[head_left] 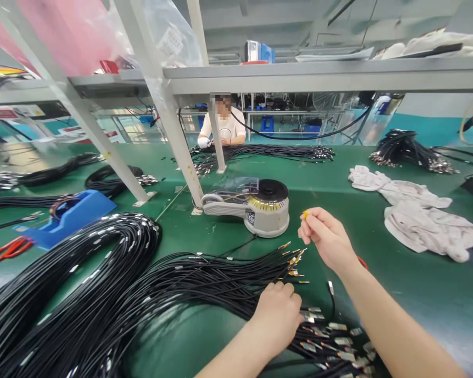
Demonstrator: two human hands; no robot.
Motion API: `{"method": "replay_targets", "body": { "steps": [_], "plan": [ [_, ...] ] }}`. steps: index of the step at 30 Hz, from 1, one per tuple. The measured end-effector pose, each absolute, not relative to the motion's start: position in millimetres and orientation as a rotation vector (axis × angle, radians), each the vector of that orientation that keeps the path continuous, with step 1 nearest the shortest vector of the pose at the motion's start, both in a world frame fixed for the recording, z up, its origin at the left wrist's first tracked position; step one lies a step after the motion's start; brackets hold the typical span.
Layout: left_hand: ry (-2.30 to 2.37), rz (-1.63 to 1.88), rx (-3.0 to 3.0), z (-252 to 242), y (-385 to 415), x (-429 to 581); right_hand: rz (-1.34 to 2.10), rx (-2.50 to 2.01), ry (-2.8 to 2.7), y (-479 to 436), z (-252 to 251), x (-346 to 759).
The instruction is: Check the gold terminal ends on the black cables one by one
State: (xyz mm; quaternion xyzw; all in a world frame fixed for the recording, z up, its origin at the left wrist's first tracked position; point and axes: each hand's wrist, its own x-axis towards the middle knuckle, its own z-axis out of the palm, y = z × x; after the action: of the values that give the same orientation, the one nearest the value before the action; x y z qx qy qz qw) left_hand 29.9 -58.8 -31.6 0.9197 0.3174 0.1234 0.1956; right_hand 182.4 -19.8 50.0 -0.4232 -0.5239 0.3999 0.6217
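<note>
My right hand [326, 237] is raised just right of a round tape dispenser [270, 215], thumb and fingertips pinched on a small piece of yellow tape [305, 214]. Yellow tabs fan out around the dispenser's black wheel. Lower down, my left hand [278, 317] is closed over the black cables [205, 275], fingers curled in among them; how many it grips is hidden. Yellow tape shows on the cable ends [295, 260] above this hand. To the right of it lie cable ends [335, 341] with silvery tips and clear sleeves.
A thick looped cable bundle [114, 236] covers the left side. Near it are a blue tape holder [74, 215] and red-handled scissors [10, 249]. White gloves [429, 226] lie at right. Shelf posts [169, 115] rise from the green table; a person [224, 126] sits beyond.
</note>
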Motion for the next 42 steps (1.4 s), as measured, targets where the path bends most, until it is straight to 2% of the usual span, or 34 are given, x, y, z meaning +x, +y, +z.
{"method": "replay_targets", "body": {
  "steps": [7, 9, 12, 15, 18, 22, 28, 36, 42],
  "plan": [
    [0.859, 0.312, 2.589, -36, -59, 36, 0.932, -0.984, -1.273, -17, 43, 183],
    [0.919, 0.417, 2.467, -30, -54, 34, 0.916, -1.018, -1.326, -20, 45, 185],
    [1.048, 0.72, 1.951, -18, -44, 27, 0.895, -1.077, -1.426, -25, 50, 184],
    [0.972, 0.885, 1.331, -8, -35, 17, 0.934, -1.129, -1.542, -28, 48, 175],
    [0.917, 1.003, 1.096, -2, -32, 11, 0.959, -1.14, -1.62, -27, 37, 162],
    [0.936, 1.066, 1.093, -3, -30, 11, 0.932, -1.126, -1.686, -24, 18, 151],
    [0.833, 0.958, 1.178, -11, -26, 11, 0.93, -1.141, -1.582, -19, 17, 155],
    [0.963, 1.158, 1.16, -3, -24, 7, 1.014, -1.045, -1.531, -17, 18, 156],
    [0.894, 1.161, 1.059, 1, -26, 8, 1.435, -0.828, -1.201, -21, 8, 142]
  ]
}}
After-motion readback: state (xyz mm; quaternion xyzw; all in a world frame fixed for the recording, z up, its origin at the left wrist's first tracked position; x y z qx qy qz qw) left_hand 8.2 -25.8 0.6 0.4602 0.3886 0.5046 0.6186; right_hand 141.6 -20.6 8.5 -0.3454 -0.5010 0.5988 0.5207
